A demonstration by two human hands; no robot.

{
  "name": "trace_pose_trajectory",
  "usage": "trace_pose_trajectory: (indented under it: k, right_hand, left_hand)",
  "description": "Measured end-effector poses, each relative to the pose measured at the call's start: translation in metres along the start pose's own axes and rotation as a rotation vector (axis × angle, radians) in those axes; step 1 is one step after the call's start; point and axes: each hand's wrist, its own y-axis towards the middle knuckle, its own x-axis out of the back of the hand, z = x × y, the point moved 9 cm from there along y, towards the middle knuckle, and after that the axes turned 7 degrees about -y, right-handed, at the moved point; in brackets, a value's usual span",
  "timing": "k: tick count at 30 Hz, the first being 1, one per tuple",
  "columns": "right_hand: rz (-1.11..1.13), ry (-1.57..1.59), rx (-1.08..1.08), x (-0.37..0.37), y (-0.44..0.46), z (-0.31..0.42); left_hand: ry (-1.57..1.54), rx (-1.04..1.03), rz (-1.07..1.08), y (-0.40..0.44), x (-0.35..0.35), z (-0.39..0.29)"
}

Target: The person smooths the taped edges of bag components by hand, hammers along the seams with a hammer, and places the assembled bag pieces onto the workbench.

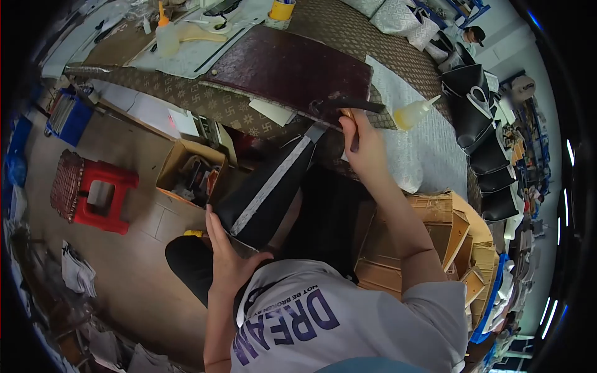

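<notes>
Both hands are occupied: the left hand (pixel 231 264), at the 7 o'clock end, is holding the wide end of the black piece (pixel 280 208) between spread fingers and thumb, seemingly to steady it and take its weight. The right hand (pixel 368 149) is gripping the handle of the hammer (pixel 362 104), whose dark head is lying crosswise, roughly 9 to 3 o'clock, over the dark board's near edge; whether it is touching the board is unclear.

The black piece is sitting above the lap, just short of the tabletop (pixel 239 115). Its long axis is running from 7 to 1 o'clock, narrow end pointing away to 1, and the pale strip (pixel 273 183) is following that line. The narrow end is meeting a metal bar (pixel 316 131), which is probably serving as a firm support.

Beyond, at 12 o'clock, the dark board (pixel 292 62) is lying on the tabletop, likely as a working surface. One bottle (pixel 411 116) is standing or leaning at 2 o'clock, nozzle pointing outward; an orange-tipped bottle (pixel 166 41) is standing at 11. Lower down, an open box (pixel 170 181) is holding odds and ends at 9 o'clock, with the red stool (pixel 112 208) farther out. Cardboard (pixel 429 208) is bulking up at 4 o'clock.
</notes>
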Motion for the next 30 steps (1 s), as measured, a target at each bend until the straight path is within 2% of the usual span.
trace_pose_trajectory:
  k: [1,3,4,6,7,9,10,12,14,16,19,21,22,24,27,30]
  right_hand:
    - [-0.077,0.159,0.012,-0.006,-0.008,-0.003]
    - [0.323,-0.045,0.110,-0.039,-0.023,-0.003]
    - [0.397,-0.022,0.005,-0.045,-0.019,-0.013]
    - [0.295,-0.084,0.076,-0.022,-0.002,-0.010]
    - [0.237,0.054,-0.004,-0.007,0.000,-0.006]
    - [-0.073,0.132,-0.084,0.005,-0.016,-0.011]
    - [-0.093,0.140,-0.078,-0.009,-0.030,-0.019]
    - [0.312,0.088,0.116,-0.041,-0.037,-0.006]
    - [0.318,0.125,0.072,-0.037,-0.017,-0.006]
    - [0.308,-0.001,0.060,-0.040,0.008,-0.016]
    - [0.137,0.017,0.099,-0.049,0.039,-0.036]
    - [0.155,0.071,0.098,-0.063,0.059,-0.049]
    - [0.057,0.041,0.176,-0.055,0.068,-0.047]
    - [-0.136,-0.029,0.325,-0.036,0.081,-0.048]
    - [-0.113,0.040,0.357,0.011,0.104,-0.061]
    - [-0.076,-0.313,0.341,0.043,0.116,-0.100]
  left_hand:
    - [0.008,0.003,-0.001,0.001,-0.002,0.000]
    - [0.037,0.053,-0.013,0.003,-0.005,0.001]
    - [0.081,0.055,-0.016,0.004,-0.007,0.001]
    - [0.178,0.066,-0.035,0.005,-0.010,-0.006]
    - [0.205,0.050,-0.021,0.006,-0.009,-0.006]
    - [0.211,0.088,-0.022,0.007,-0.008,-0.005]
    - [0.192,0.061,-0.024,0.006,-0.008,-0.004]
    - [0.176,0.025,-0.050,0.006,-0.005,-0.002]
    - [0.264,0.033,-0.021,0.011,0.007,-0.014]
    - [0.396,-0.048,-0.097,0.012,0.046,-0.041]
    - [0.557,-0.218,-0.183,0.033,0.086,-0.103]
    - [0.647,-0.300,-0.169,0.056,0.093,-0.147]
    - [0.691,-0.319,-0.133,0.070,0.091,-0.169]
    - [0.785,-0.310,-0.040,0.095,0.087,-0.211]
    - [0.944,-0.199,0.137,0.132,0.068,-0.264]
    - [1.125,-0.011,0.305,0.166,0.039,-0.312]
